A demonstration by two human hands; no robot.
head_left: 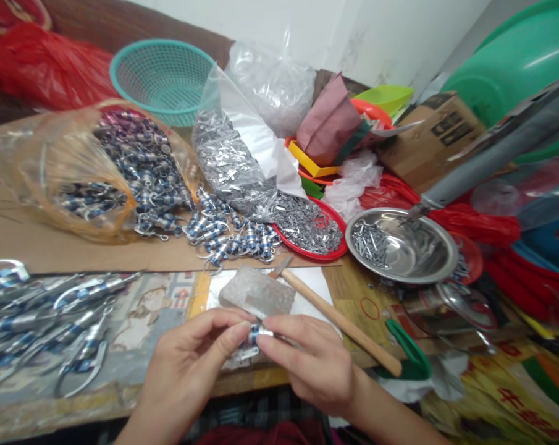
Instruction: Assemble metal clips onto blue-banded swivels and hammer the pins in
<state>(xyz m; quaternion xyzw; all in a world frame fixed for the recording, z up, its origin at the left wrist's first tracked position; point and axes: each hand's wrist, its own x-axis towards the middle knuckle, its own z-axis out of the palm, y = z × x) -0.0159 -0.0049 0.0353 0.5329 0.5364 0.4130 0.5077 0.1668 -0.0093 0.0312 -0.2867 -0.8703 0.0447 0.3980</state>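
A small silver metal part with blue bands (255, 334) is held between my two hands at the front edge of the workbench. My left hand (191, 358) pinches its left side between thumb and forefinger. From the right, the fingers of my right hand (309, 355) close on the same part and cover much of it. Just beyond my fingertips lies a grey metal block (257, 292) on a white sheet. A hammer (339, 321) with a wooden handle rests to its right. Similar blue-banded parts with curved levers (82, 334) lie in a blurred heap on the left.
An orange-tinted bag (42, 167) spills banded parts onto cardboard. Small metal strips fill a clear bag (233, 161) and a red plate (339, 250). Pins sit in a steel bowl (427, 259), under a grey rod-like tool (492, 148). A teal basket (163, 74) stands behind.
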